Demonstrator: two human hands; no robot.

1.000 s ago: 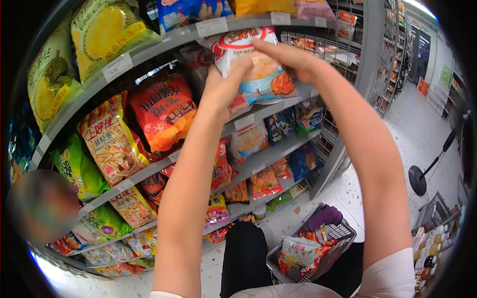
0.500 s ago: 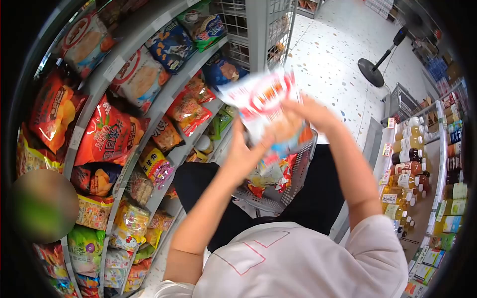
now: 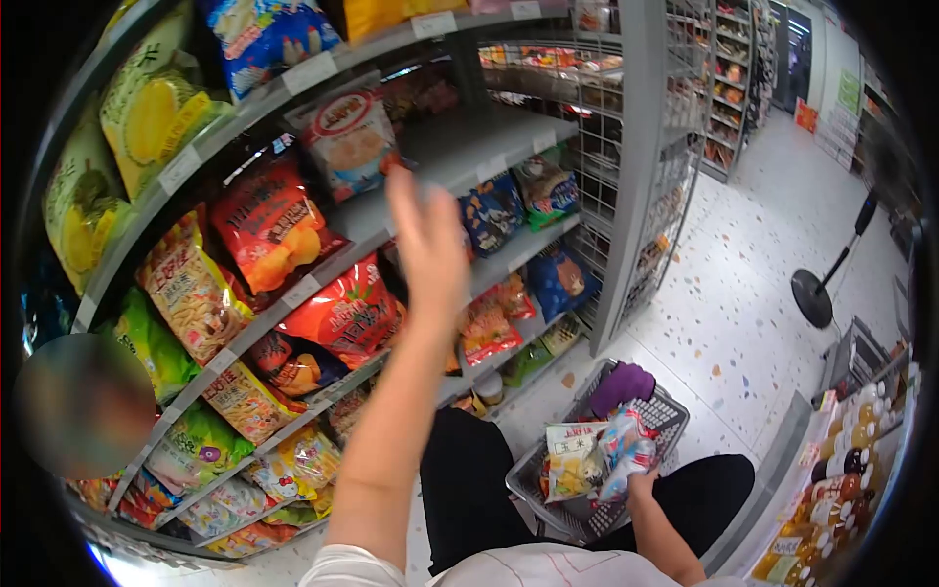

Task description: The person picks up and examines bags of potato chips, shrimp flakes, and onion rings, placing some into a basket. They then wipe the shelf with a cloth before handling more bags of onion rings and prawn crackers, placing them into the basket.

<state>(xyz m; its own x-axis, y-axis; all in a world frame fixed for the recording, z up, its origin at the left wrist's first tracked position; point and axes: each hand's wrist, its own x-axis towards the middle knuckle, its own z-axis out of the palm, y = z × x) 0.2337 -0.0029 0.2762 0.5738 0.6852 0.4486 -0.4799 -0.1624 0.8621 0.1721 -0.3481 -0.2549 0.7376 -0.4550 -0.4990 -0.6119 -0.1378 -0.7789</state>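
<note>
My left hand (image 3: pixel 428 240) is raised in front of the shelves, blurred, its fingers stretched out and nothing seen in them. Just beyond its fingertips, a white snack bag with a red ring (image 3: pixel 350 137) stands on an upper shelf. Low down, my right hand (image 3: pixel 641 486) grips a white, blue and red snack bag (image 3: pixel 626 445) inside the grey shopping basket (image 3: pixel 521 477). Beside that bag lie a cream-coloured snack bag (image 3: pixel 575 458) and a purple item (image 3: pixel 623 387). The basket stands between my knees.
Red snack bags (image 3: pixel 269 225) and several other packets fill the curved shelves on the left. A wire-mesh shelf end (image 3: pixel 650 166) rises ahead. On the right are a standing fan's base (image 3: pixel 812 297), another basket (image 3: pixel 856 357) and bottled drinks (image 3: pixel 831 489).
Both hands held the red-ringed bag above the basket. Now my right hand is down in the basket on a bag, and my left has let go and reached up to the shelf. The view has tilted up.
</note>
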